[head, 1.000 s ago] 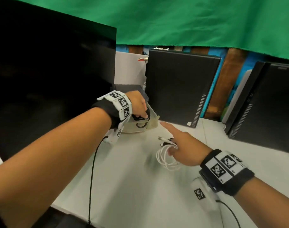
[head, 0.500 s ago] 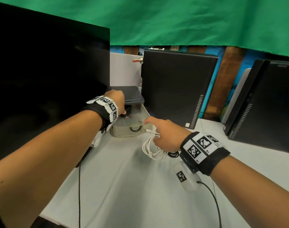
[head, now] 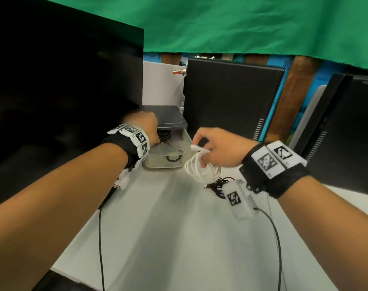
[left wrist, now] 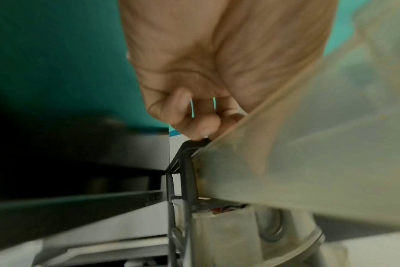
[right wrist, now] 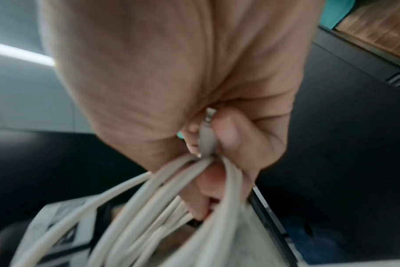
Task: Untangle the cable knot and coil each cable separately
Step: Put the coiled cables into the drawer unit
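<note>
Now my right hand (head: 218,151) pinches the coiled white cable (head: 199,168) so it stays looped, while my left hand (head: 144,128) grips the box lid (head: 170,119) to hold it open.

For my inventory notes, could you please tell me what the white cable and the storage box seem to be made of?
White cable: probably rubbery plastic sheathing, matte and smooth, bending into loose loops. Storage box: apparently translucent, cloudy plastic, since a dark coil shows through its wall; its lid looks like opaque dark-grey plastic.
</note>
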Action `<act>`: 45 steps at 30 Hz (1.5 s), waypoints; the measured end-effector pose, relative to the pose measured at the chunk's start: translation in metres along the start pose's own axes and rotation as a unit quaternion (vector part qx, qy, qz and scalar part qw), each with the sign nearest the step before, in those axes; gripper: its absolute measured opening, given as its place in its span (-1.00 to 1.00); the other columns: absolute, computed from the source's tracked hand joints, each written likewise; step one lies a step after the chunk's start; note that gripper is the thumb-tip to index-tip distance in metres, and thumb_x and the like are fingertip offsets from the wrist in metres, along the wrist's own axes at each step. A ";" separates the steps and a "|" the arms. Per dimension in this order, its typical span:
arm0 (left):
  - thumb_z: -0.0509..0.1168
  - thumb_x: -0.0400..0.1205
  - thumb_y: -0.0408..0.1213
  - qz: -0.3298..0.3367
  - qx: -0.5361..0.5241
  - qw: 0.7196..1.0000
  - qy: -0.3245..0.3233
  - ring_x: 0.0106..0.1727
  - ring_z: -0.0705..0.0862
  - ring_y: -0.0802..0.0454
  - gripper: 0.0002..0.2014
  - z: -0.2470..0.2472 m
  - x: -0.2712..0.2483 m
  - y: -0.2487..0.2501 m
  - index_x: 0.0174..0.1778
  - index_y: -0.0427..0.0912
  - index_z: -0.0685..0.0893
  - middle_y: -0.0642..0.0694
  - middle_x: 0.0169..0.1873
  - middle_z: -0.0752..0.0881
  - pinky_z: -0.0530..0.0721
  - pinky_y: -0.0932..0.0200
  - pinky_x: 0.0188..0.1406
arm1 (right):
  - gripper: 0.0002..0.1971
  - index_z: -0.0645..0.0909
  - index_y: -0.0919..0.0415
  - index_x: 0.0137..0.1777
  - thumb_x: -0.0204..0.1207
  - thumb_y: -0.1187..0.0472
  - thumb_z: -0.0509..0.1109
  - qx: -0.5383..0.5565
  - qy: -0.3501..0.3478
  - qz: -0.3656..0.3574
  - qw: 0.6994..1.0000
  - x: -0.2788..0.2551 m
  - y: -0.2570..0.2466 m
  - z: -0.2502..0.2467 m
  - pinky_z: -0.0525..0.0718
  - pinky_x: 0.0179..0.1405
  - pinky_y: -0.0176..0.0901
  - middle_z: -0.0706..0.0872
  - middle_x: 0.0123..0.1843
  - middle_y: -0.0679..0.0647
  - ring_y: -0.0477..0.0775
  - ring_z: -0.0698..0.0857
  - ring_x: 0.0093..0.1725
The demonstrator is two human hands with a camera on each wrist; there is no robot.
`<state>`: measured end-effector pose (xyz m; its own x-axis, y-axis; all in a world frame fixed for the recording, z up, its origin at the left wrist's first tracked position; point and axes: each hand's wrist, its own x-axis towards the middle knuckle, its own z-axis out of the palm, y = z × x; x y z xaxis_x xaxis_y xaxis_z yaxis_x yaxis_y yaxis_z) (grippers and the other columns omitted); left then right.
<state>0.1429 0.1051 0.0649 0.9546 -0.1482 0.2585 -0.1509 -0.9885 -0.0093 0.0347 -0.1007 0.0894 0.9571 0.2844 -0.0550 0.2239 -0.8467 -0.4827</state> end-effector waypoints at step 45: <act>0.23 0.68 -0.20 0.146 -0.133 0.972 -0.128 0.02 0.77 -0.08 -0.75 -0.002 -0.019 0.003 0.09 -0.05 0.83 -0.07 0.01 0.83 0.78 -0.09 0.10 | -0.28 0.37 -0.18 0.61 0.47 -0.20 0.49 -0.185 -0.112 0.171 0.961 0.026 0.088 0.076 0.49 0.42 -0.03 0.45 0.59 -0.01 0.15 0.53 0.49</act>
<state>0.1234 0.1046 0.0621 0.8882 -0.4583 0.0325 -0.4542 -0.8652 0.2124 0.0648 -0.1340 -0.0215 0.9319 0.0164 -0.3624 -0.0066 -0.9981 -0.0621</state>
